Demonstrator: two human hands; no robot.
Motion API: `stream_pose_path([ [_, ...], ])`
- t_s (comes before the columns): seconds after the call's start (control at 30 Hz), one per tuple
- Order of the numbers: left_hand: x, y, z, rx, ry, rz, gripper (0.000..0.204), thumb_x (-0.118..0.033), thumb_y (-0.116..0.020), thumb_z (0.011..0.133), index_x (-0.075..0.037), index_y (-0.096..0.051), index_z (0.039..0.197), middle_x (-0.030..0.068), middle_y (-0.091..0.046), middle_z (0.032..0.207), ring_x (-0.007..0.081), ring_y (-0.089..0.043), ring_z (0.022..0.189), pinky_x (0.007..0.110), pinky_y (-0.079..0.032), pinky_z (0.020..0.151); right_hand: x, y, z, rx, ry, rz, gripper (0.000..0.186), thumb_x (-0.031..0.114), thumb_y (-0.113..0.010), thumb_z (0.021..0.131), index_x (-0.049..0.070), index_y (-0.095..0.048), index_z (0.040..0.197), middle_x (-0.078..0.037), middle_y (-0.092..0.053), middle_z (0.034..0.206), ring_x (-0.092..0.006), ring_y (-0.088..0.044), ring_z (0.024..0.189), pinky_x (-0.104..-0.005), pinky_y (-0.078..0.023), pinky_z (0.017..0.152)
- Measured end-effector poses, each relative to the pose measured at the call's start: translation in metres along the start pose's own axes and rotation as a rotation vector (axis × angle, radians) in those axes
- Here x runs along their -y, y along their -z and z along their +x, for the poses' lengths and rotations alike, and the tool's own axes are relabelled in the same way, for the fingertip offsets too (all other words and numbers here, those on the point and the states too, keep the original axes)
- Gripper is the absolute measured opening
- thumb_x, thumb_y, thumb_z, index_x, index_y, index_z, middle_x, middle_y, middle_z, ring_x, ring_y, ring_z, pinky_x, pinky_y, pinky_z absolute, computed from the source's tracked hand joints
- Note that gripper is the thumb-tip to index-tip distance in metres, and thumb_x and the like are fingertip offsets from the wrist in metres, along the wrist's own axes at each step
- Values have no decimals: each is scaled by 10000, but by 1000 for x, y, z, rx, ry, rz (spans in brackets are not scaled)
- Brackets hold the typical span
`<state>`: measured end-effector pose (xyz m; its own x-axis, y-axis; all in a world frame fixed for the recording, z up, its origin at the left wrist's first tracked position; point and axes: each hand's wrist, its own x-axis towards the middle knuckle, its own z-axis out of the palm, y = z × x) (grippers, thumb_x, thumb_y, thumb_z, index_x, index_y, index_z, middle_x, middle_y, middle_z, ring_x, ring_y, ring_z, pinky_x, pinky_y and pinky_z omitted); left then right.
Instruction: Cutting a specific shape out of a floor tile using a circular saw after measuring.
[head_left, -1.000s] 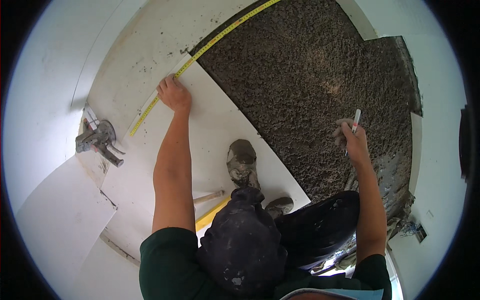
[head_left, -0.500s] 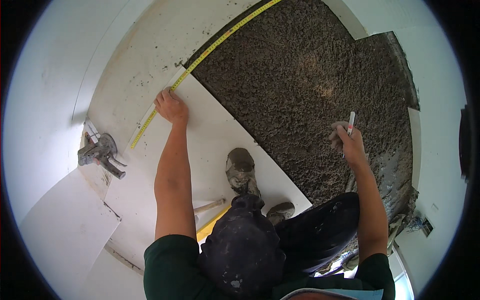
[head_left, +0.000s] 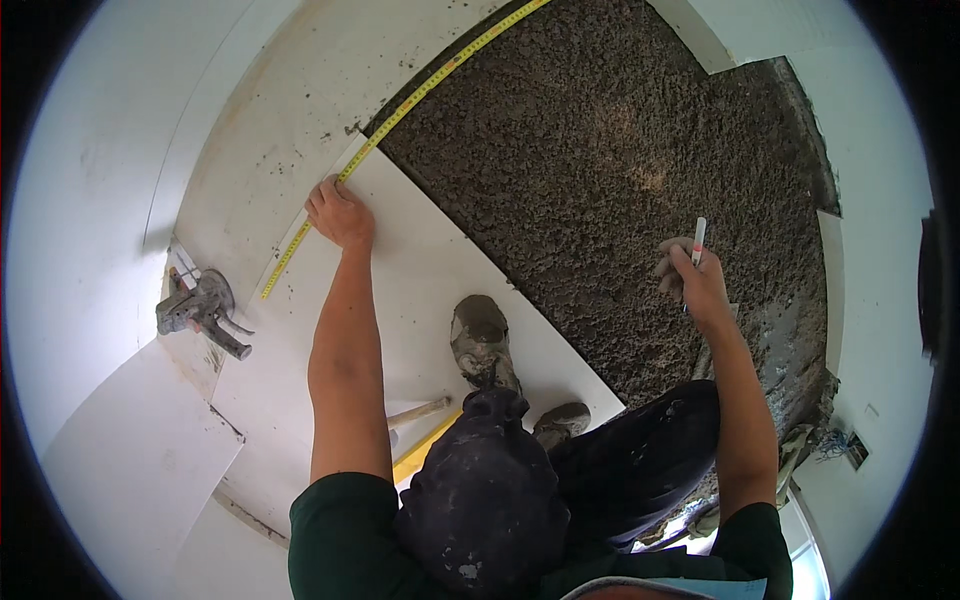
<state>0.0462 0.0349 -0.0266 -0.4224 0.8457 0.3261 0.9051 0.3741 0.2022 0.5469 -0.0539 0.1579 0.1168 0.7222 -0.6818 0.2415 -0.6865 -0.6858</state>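
1. Tape measure (head_left: 408, 102), yellow, drawn out along the far-left edge of a pale floor slab (head_left: 420, 260), then on beside the rough dark mortar (head_left: 580, 180) to the upper rim of view.
2. Left hand (head_left: 341, 212) laid over the tape at the slab's edge, fingers bent; pinching or only pressing, cannot tell.
3. Right hand (head_left: 703, 288) well apart from the left, above the mortar, closed around a white marker (head_left: 699, 232) with a red band, held steeply.
4. Near the tape's lower end, beside the wall (head_left: 95, 200), a grimy grey tool (head_left: 205, 300) with a round base.
5. On the slab, a mud-caked shoe (head_left: 481, 325); near the slab's lower corner, another shoe (head_left: 562, 422).
6. By the knees in dark trousers (head_left: 640, 460), a wooden handle (head_left: 420, 411) and a yellow bar (head_left: 425, 447), partly hidden.
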Motion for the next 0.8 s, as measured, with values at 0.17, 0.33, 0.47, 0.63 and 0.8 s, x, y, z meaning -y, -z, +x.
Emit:
stream_pose_path([
  [0.17, -2, 1, -1, 5, 0, -4, 174, -173, -573, 920, -141, -645, 1075, 84, -614, 1149, 306, -524, 1112, 453, -397, 957, -4, 4, 0, 5, 22, 13, 299, 280, -502, 1028, 6, -608, 1085, -61, -665, 807, -107, -610, 614, -263, -428, 512],
  [0.33, -1, 2, 1, -16, 12, -23, 173, -161, -569, 916, -131, -651, 1066, 91, -625, 1143, 317, -532, 1108, 456, -404, 964, -3, 3, -1, -2, 1, 36, 286, 273, -505, 1026, 13, -609, 1085, -55, -660, 795, -102, -604, 610, -254, -414, 497],
  [0.47, -5, 3, -1, -23, -3, -25, 175, -164, -564, 918, -127, -653, 1063, 92, -631, 1141, 321, -536, 1106, 457, -407, 965, -5, 8, -1, -17, -8, 29, 278, 270, -500, 1027, 22, -610, 1087, -52, -657, 788, -97, -602, 605, -244, -405, 488],
  [0.63, -5, 3, -1, 0, 13, -21, 178, -169, -566, 915, -123, -652, 1064, 93, -623, 1161, 320, -528, 1121, 455, -404, 970, -4, 9, -1, -16, -37, 16, 271, 261, -492, 1030, 24, -612, 1086, -52, -658, 790, -91, -598, 602, -247, -414, 491],
  [0.8, -2, 3, -2, -20, -17, 10, 193, -151, -571, 908, -113, -642, 1083, 119, -624, 1138, 352, -547, 1078, 476, -429, 939, -3, 6, -1, -12, -37, 18, 267, 258, -494, 1029, 25, -614, 1082, -50, -660, 799, -92, -599, 598, -246, -422, 496],
])
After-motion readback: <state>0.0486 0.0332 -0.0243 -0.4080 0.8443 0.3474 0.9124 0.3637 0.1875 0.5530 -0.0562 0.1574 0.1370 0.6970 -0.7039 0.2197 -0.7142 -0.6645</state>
